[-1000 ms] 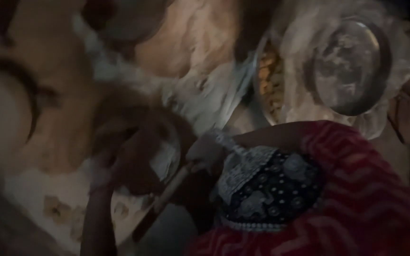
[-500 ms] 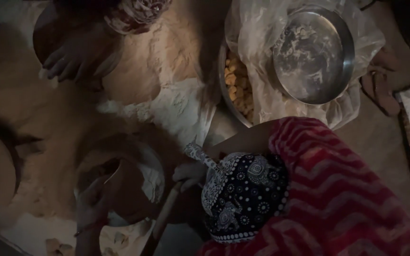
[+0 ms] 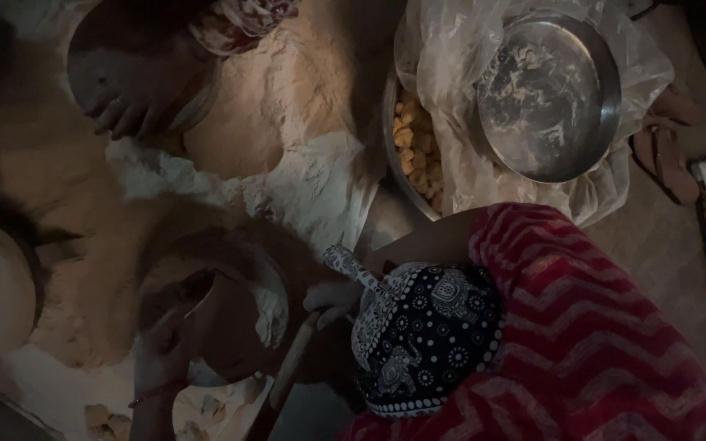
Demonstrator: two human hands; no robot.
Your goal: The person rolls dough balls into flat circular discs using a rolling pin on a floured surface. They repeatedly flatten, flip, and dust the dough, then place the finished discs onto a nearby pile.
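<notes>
Round board (image 3: pixel 230 327) lies low and left of centre on the floured work surface (image 3: pixel 288 122). It is circular, so it has no long axis and points no way, and a pale crescent of flour lies along its right rim. The person's left hand (image 3: pixel 161 355) comes up from the bottom edge and rests on the board's left side, wrist low and fingers toward the board. The dim light hides whether the fingers are clamped on it or only laid flat. The right hand is out of the picture. A co-worker in a red zigzag garment (image 3: pixel 582 327) and a dark patterned headscarf (image 3: pixel 426 339) fills the lower right. A steel plate (image 3: pixel 545 98) sits on a clear plastic sheet (image 3: pixel 451 188) at upper right, over a bowl of yellow pieces (image 3: pixel 414 147). A rolling pin (image 3: pixel 292 371) lies just right of the board, its long axis running from lower left to upper right. The co-worker's hand (image 3: pixel 332 298) is wrapped around its upper end. Another person's hand (image 3: pixel 124 110) presses on a second round board (image 3: pixel 91 57) at upper left. Against half a second ago, board, hands and pin hold the same places. A second ago the view was blurred and shifted.
</notes>
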